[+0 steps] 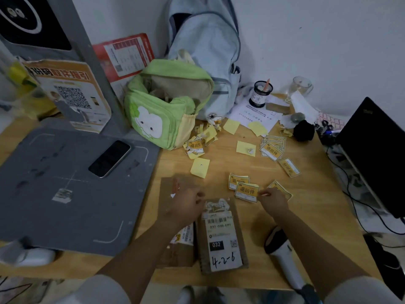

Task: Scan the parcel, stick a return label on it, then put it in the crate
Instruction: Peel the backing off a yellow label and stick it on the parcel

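Both hands (230,204) hover over flat brown cardboard parcel (222,235), paper-labelled.

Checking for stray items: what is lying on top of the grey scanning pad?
A dark phone lies face up on the grey pad, and a small torn label scrap is stuck nearer its front. Whatever lies under the phone is covered.

Brown parcel (221,235) on wooden desk (317,205), left hand (188,202) at its top, right hand (272,199) pinching yellow return label (246,192)
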Demonstrator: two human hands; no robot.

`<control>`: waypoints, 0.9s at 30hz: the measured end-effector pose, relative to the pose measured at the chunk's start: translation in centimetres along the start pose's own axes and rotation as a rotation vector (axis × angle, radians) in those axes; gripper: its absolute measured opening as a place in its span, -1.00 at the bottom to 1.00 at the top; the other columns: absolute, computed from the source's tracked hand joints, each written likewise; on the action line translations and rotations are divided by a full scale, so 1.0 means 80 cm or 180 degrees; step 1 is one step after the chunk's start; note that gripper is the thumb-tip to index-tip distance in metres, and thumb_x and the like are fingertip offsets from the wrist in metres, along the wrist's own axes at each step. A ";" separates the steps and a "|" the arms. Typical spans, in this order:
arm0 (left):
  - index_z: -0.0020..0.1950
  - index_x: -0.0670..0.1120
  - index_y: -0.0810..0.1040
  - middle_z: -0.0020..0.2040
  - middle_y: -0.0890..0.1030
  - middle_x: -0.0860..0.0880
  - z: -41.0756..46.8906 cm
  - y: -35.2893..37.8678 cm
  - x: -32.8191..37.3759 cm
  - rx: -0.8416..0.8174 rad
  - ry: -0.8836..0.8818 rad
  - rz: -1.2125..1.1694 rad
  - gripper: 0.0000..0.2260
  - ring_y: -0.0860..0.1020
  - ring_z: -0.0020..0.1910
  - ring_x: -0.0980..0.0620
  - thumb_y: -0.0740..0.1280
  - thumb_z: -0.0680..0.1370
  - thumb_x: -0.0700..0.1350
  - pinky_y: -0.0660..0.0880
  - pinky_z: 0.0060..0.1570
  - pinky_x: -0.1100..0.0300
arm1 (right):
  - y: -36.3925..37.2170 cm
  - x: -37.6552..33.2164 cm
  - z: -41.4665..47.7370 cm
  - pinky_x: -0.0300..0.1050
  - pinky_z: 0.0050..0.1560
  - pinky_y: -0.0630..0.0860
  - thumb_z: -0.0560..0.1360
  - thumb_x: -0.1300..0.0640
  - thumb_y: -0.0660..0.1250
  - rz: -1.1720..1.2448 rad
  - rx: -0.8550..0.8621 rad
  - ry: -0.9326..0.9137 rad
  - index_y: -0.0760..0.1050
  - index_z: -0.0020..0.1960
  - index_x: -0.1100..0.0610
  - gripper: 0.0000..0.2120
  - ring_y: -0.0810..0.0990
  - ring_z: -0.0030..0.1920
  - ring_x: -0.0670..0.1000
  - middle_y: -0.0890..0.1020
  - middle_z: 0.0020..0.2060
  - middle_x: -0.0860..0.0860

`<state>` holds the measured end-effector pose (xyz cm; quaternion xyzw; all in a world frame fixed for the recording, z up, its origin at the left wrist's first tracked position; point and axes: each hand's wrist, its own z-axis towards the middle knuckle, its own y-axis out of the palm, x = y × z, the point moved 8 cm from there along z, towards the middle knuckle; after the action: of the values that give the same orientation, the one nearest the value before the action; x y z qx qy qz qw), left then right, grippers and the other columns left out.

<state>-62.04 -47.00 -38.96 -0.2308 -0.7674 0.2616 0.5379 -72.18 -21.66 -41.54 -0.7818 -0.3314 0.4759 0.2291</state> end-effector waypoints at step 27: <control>-0.04 -0.14 0.60 -0.08 0.60 -0.01 0.018 -0.093 0.092 0.0940 0.0205 -0.0823 -0.89 0.58 0.00 -0.02 0.35 0.52 -0.11 0.51 0.02 0.10 | -0.055 -0.131 -0.017 -0.09 -0.27 0.49 0.45 0.43 0.34 0.2108 -0.0151 -0.0280 0.58 -0.24 0.18 -0.80 0.57 -0.01 0.19 0.61 -0.06 0.20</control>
<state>-66.29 -48.14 -29.36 -0.0572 -0.7264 0.2925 0.6193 -75.75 -26.45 -31.76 -0.8308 -0.0799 0.5500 0.0293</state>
